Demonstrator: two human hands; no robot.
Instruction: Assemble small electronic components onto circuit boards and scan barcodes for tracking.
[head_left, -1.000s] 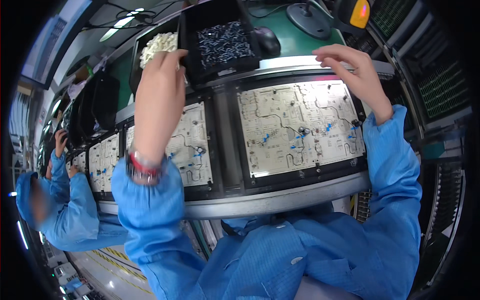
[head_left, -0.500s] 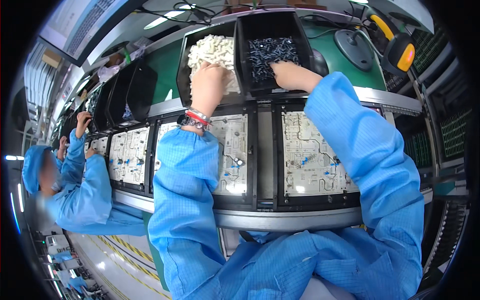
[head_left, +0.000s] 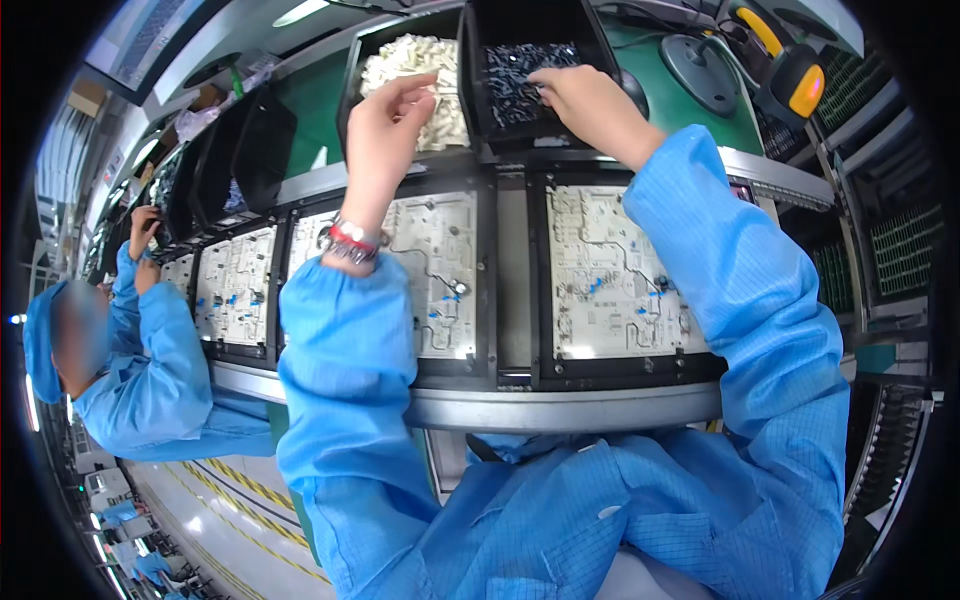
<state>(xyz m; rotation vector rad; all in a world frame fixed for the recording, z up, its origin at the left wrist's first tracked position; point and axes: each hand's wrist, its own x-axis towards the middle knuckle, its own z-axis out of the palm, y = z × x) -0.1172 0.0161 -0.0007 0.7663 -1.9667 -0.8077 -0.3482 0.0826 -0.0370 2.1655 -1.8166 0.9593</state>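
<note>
My left hand (head_left: 385, 125) is raised over the near edge of a black bin heaped with small off-white parts (head_left: 415, 65). Its thumb and fingers are drawn together; anything between them is hidden. My right hand (head_left: 590, 105) hangs over the neighbouring black bin of small dark bluish parts (head_left: 515, 75), thumb and fingertips pinched. What they pinch is too small to make out. Below the hands lie white circuit boards in black frames: one board (head_left: 430, 270) is partly covered by my left arm, the other board (head_left: 610, 270) by my right sleeve. Both carry small blue components.
A yellow and black handheld scanner (head_left: 790, 75) stands at the far right beside a round grey base (head_left: 698, 75). A metal rail (head_left: 560, 410) runs along the near edge. To the left, a co-worker in blue (head_left: 150, 380) reaches over another framed board (head_left: 237, 290); dark bins (head_left: 245, 150) stand beyond.
Both hands have lifted out of the part piles. My left hand has come back toward me and slightly left; my right hand has risen over its bin. The view has shifted a little.
</note>
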